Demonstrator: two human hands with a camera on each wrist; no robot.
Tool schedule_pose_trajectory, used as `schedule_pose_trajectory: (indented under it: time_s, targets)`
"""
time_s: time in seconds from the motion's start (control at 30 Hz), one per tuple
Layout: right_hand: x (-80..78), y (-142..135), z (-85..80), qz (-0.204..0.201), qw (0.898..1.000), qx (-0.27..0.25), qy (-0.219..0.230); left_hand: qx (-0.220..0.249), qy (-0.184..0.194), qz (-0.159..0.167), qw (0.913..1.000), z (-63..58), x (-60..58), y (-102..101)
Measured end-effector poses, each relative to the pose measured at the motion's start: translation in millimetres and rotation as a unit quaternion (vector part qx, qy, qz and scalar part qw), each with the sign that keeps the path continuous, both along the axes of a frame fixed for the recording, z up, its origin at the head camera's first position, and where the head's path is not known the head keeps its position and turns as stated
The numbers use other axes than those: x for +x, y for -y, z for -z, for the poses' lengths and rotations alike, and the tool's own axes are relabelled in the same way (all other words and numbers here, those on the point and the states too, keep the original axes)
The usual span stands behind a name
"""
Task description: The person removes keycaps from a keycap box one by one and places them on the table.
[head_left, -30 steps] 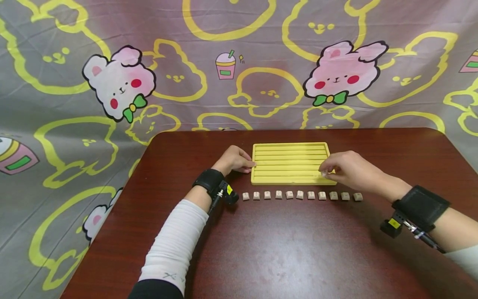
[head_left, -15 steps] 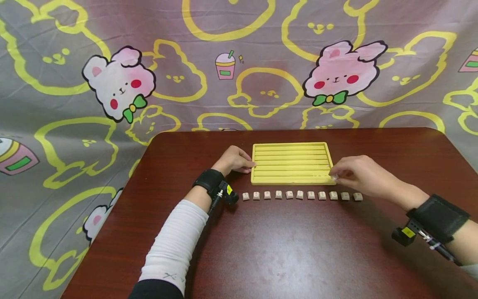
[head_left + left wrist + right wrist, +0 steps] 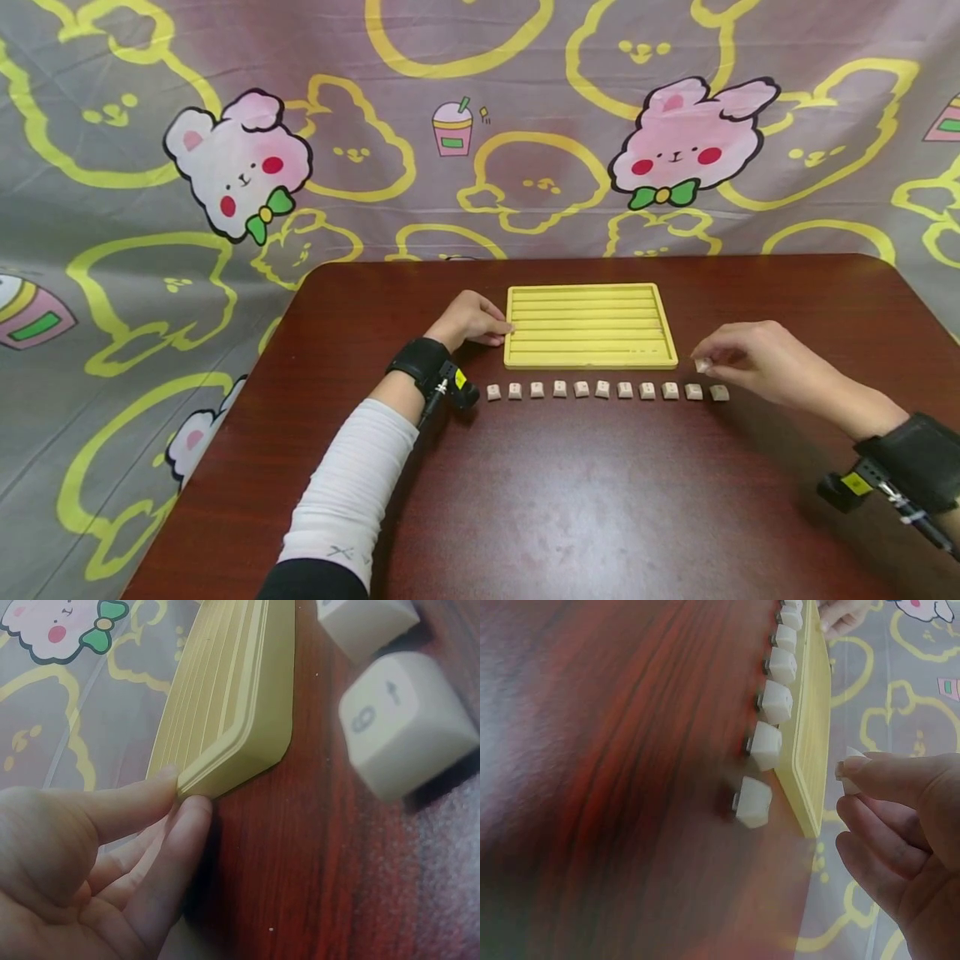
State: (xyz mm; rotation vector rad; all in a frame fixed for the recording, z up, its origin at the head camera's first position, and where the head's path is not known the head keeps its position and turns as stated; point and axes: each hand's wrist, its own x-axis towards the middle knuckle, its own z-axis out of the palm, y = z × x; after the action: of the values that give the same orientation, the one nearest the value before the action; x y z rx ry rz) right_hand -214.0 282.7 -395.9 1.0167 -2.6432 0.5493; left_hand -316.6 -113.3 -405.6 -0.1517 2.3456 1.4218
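With thumb and finger my left hand [image 3: 474,319] pinches the left edge of a yellow tray [image 3: 592,364] with long ridges across its floor. My right hand [image 3: 753,358], to the right of the tray, pinches a small white keycap [image 3: 702,365] between thumb and fingertips; the right wrist view shows this keycap [image 3: 850,786] partly covered by the thumb. In front of the tray runs a row of several white keycaps [image 3: 581,389]. Close up in the left wrist view, one keycap [image 3: 409,724] bears a digit and a small arrow.
Everything lies on a dark red-brown wooden table [image 3: 570,500]. Behind it hangs a cloth [image 3: 525,100] printed with cartoon rabbits and yellow outlines. The row's right-end keycap [image 3: 719,392] lies just below my right hand.
My right hand has moved right, from over the tray's lower right corner to beyond its right edge, with the keycap still pinched. My left hand and the row stay put.
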Motion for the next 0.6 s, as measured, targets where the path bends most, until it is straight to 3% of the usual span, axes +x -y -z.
schedule_pose_trajectory:
  time_s: [0.6]
  targets:
    - [18.8, -21.6, 10.3, 0.041, 0.999, -0.001, -0.001, 0.004, 0.004, 0.001, 1.0000, -0.1, -0.1, 1.8]
